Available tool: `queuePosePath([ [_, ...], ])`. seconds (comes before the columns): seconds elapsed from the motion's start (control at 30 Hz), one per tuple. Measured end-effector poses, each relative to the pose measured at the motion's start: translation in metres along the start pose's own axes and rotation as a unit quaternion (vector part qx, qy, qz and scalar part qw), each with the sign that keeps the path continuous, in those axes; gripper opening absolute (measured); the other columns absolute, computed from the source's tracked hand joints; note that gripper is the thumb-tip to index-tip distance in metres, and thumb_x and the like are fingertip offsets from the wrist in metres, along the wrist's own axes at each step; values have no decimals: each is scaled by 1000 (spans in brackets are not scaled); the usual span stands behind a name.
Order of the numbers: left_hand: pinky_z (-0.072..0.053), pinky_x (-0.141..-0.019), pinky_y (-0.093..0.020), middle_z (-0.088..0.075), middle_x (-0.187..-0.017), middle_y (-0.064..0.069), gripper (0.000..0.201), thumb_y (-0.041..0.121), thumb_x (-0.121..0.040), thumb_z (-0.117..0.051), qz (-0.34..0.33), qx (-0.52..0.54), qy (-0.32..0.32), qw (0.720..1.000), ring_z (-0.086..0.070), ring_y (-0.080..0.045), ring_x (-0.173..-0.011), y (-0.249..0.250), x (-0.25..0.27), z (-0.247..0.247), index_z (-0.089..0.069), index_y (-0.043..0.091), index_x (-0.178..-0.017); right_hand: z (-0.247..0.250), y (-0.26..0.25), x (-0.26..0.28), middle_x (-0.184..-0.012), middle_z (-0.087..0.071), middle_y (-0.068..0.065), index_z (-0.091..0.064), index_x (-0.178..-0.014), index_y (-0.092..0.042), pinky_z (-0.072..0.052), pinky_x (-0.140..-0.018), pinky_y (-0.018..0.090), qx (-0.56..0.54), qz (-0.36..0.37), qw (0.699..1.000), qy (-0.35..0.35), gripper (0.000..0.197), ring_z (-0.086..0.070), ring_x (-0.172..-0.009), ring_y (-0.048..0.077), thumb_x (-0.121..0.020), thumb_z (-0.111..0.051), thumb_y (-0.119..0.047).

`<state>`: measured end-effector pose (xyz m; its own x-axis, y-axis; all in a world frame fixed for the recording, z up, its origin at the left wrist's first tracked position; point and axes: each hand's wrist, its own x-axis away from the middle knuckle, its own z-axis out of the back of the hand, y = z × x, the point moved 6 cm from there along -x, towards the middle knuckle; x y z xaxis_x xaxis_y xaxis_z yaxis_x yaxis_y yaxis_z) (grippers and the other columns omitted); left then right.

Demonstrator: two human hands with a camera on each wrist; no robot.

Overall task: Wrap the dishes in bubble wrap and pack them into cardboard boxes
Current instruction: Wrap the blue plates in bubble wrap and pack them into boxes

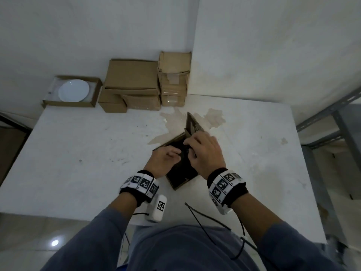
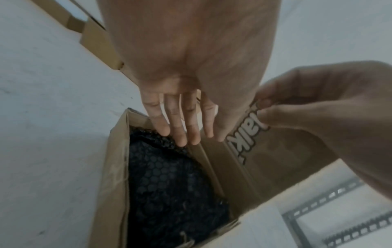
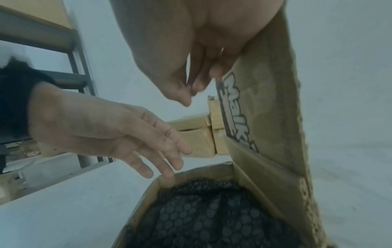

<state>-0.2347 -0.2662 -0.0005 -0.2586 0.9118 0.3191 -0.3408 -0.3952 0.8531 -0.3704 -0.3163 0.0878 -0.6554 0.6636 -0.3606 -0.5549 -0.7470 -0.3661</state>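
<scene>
White tabletop [image 1: 78, 153], open cardboard box [image 2: 112, 184] holding black bubble wrap [image 2: 169, 184], right hand [image 1: 207, 151] grip pinching lid flap [image 3: 275, 117] at one o'clock, left hand [image 1: 162, 161] grip loose, fingers straight.

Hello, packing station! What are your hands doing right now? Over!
Left hand open, fingers at the box rim. Right hand pinching the lid flap. Black bubble-wrapped bundle inside. Nothing blocking.

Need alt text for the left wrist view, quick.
The left hand reaches straight fingers into an open cardboard box holding a bundle in black bubble wrap. The right hand pinches the printed flap upright.
</scene>
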Motion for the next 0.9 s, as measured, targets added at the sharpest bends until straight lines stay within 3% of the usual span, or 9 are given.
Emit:
queuePosePath([
  [0.1,-49,-84,-20,-64,-77,8,17,19,-86,-72,22,19,18,999,-65,-8,-85,-2,3,10,-74,22,-103,23,10,8,-96,-48,2,-57,-94,-16,-33,-73,28,52,-93,992,62,28,-46,-85,20,-69,-64,-5],
  [0.2,-43,-77,-16,-66,-82,5,14,19,-86,-72,69,-17,48,996,-62,-9,-86,-17,9,20,-73,23,-99,18,37,31,-97,-43,-4,-43,-94,-21,-43,-64,33,-75,-259,960,76,36,-46,-77,17,-71,-66,-6],
  [0.27,-44,-76,-22,-65,-87,3,10,18,-84,-72,116,-60,59,990,-61,-15,-87,-34,20,24,-70,22,-93,6,48,45,-88,-47,-6,-40,-89,-24,-42,-57,31,-148,-320,935,44,28,-46,-68,12,-80,-65,-14],
  [0.37,-49,-84,-31,-64,-90,2,17,13,-81,-75,155,-54,-20,986,-64,-23,-95,-60,36,6,-69,25,-91,-2,45,49,-78,-47,-9,-43,-82,-24,-35,-55,27,-131,-274,953,6,21,-44,-65,10,-87,-63,-20],
  [0.47,-43,-79,-21,-59,-94,3,31,3,-82,-72,154,-15,-30,988,-58,-16,-95,-62,48,-15,-70,18,-109,-5,46,45,-78,-47,-8,-45,-81,-22,-40,-57,28,-143,-246,959,10,21,-45,-68,14,-85,-65,-16],
  [0.6,-42,-73,-9,-60,-107,-2,37,-1,-88,-65,137,68,-62,986,-58,-16,-104,-54,58,-49,-63,16,-121,-11,58,44,-82,-53,-5,-55,-83,-17,-46,-68,30,-150,-225,963,-16,16,-51,-78,17,-79,-69,-10],
  [0.73,-45,-74,-24,-65,-105,-9,23,26,-96,-53,155,172,-1,973,-61,-15,-88,-34,60,-54,-70,21,-110,-21,63,51,-86,-54,-4,-56,-82,-17,-46,-71,32,-144,-190,969,-62,24,-49,-82,19,-71,-70,-2],
  [0.83,-49,-88,-38,-71,-108,-12,53,53,-100,-33,202,353,21,914,-69,-25,-97,-19,65,-46,-67,17,-117,-30,59,57,-92,-53,-1,-54,-82,-15,-44,-70,31,-127,-153,976,-83,30,-47,-85,18,-63,-70,2],
  [0.9,-53,-91,-42,-73,-107,-11,62,67,-93,-38,223,417,30,881,-71,-27,-99,-13,66,-40,-66,17,-117,-36,57,60,-95,-53,1,-55,-84,-13,-44,-70,31,-124,-138,979,-90,32,-47,-85,20,-60,-71,1],
])
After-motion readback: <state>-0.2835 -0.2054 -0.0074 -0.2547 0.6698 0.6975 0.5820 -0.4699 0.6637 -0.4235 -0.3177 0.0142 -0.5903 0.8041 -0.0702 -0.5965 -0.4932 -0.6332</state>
